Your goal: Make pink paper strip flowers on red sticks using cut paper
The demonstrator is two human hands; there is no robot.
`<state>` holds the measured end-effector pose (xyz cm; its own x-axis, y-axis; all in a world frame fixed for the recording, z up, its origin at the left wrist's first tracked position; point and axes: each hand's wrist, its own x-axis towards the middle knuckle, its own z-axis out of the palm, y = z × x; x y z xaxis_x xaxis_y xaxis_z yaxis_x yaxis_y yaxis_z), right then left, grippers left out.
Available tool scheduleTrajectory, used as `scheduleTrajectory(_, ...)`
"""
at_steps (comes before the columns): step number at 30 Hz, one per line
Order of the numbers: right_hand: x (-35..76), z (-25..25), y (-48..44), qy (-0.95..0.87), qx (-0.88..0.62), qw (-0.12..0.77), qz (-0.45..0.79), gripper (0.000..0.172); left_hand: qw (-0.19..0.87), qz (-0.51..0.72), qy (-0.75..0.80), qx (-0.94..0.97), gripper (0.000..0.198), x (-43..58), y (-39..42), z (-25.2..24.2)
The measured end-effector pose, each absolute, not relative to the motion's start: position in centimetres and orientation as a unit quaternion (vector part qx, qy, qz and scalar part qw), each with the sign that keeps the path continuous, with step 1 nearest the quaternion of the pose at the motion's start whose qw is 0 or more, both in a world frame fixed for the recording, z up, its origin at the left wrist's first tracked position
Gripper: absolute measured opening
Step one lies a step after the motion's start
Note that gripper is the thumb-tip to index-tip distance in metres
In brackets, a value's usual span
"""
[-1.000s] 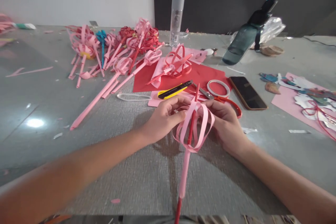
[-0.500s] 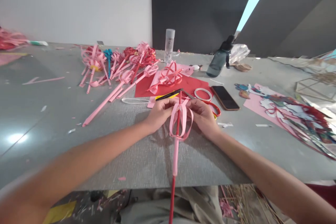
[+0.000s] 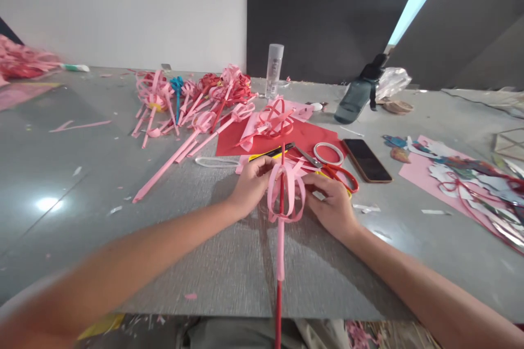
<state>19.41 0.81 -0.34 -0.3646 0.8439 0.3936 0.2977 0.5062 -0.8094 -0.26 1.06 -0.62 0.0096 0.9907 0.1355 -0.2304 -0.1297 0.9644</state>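
A pink paper-strip lantern stands upright in front of me, its curved strips bowed out around a thin red stick. Below the strips, a rolled pink paper tube surrounds the same stick, which runs down past the table edge. My left hand is closed at the upper left of the lantern, its fingertips partly hidden behind the strips. On the other side, my right hand is close against the strips, thumb and forefinger apart, with nothing visible between them.
Scissors with red handles, a tape roll, a cutter and a phone lie beyond my hands. Finished paper pieces are heaped at the back left. A dark bottle and a clear spray can stand behind.
My right hand has come away from the lantern's top, moving right and slightly down, its fingers parting. The strips now bow out more roundly. The whole view has shifted slightly.
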Motion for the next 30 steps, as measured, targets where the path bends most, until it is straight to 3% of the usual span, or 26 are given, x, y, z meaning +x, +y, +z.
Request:
scheduleTrajectory(3, 19.5, -0.2, 0.8, -0.753, -0.387, 0.414, 0.334, 0.021, 0.532, 0.581, 0.408, 0.463, 0.021, -0.2, 1.1, -0.6)
scheduleTrajectory(8, 19.3, -0.2, 1.0, -0.661, -0.414, 0.461, 0.424, 0.006, 0.537, 0.582, 0.418, 0.444, 0.022, -0.2, 1.0, -0.7)
scheduleTrajectory(12, 19.0, -0.3, 0.8, -0.634, -0.404, 0.466, 0.466, 0.010, 0.529, 0.584, 0.420, 0.450, 0.020, -0.4, 1.1, -0.8)
scheduleTrajectory(20, 19.6, -0.3, 1.5, -0.589, -0.408, 0.490, 0.496, 0.047, 0.523, 0.511, 0.395, 0.556, 0.014, -0.5, 0.4, -0.3)
scheduleTrajectory(27, 20.2, -0.3, 1.7, -0.603, -0.418, 0.453, 0.506, 0.032, 0.505, 0.474, 0.386, 0.609, 0.012, -0.5, -0.1, -0.3)
scheduleTrajectory(30, 19.9, -0.1, 1.6, -0.609, -0.406, 0.464, 0.499, 0.038, 0.498, 0.479, 0.386, 0.611, 0.011, -0.6, -0.1, -0.5)
